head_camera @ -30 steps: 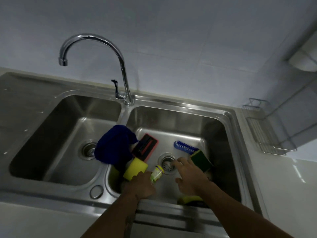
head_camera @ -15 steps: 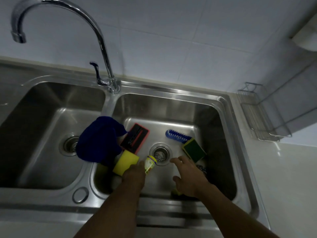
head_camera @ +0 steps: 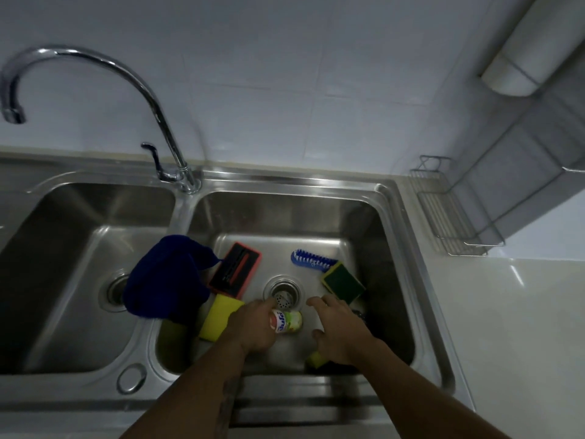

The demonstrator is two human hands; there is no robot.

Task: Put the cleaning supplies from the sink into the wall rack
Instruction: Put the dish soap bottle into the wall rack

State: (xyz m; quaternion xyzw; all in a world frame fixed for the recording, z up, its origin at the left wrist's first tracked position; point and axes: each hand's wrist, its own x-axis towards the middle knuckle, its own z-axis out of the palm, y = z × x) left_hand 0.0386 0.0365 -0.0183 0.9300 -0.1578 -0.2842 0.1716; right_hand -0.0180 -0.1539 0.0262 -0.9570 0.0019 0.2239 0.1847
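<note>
Steel sink (head_camera: pixel 395 217); left hand (head_camera: pixel 253 327) fingers around a seemingly plastic cylindrical bottle (head_camera: pixel 286 322), right hand (head_camera: pixel 340 331) fingers apart.

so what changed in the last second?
Left hand turned the small bottle from upright-tilted to lying sideways in its grip. Right hand stayed open, drifting little. Cloth, sponges, brush and empty rack unchanged.
</note>
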